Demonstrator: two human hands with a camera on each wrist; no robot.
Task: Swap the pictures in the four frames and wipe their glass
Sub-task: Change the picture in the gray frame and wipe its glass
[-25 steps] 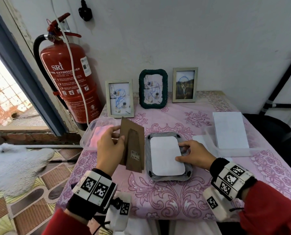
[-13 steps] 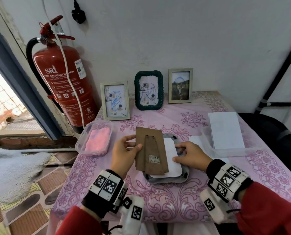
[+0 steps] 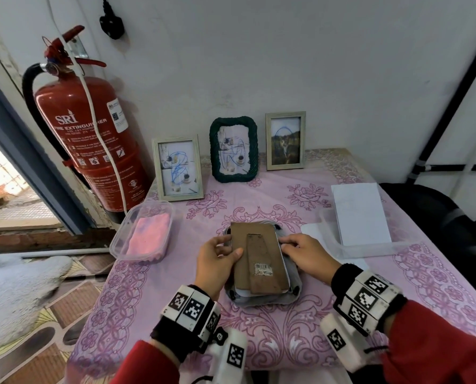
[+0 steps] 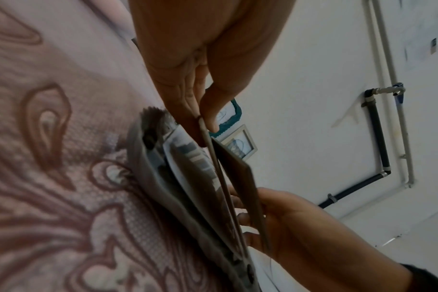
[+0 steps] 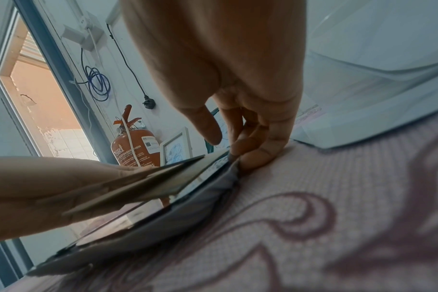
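A grey frame (image 3: 261, 300) lies face down in the middle of the table. A brown backing board (image 3: 259, 259) with its stand flap rests slanted over the frame, and a white picture sheet (image 3: 242, 292) peeks out beneath it. My left hand (image 3: 225, 252) pinches the board's left edge between thumb and fingers (image 4: 208, 110). My right hand (image 3: 289, 245) holds the frame's right rim with curled fingers (image 5: 253, 156), its thumb stretched over the board (image 5: 150, 183). Three more frames stand at the wall: pale (image 3: 178, 169), dark green (image 3: 233, 149), pale (image 3: 285, 141).
A clear tub with a pink cloth (image 3: 145, 234) sits left of the frame. A clear tray with white sheets (image 3: 361, 214) lies to the right. A red fire extinguisher (image 3: 87, 139) stands off the table's back left corner. The table's near edge runs just below my wrists.
My left hand has swung the backing board from upright at the left down over the picture in the grey frame. The right hand has stayed at the frame's right edge.
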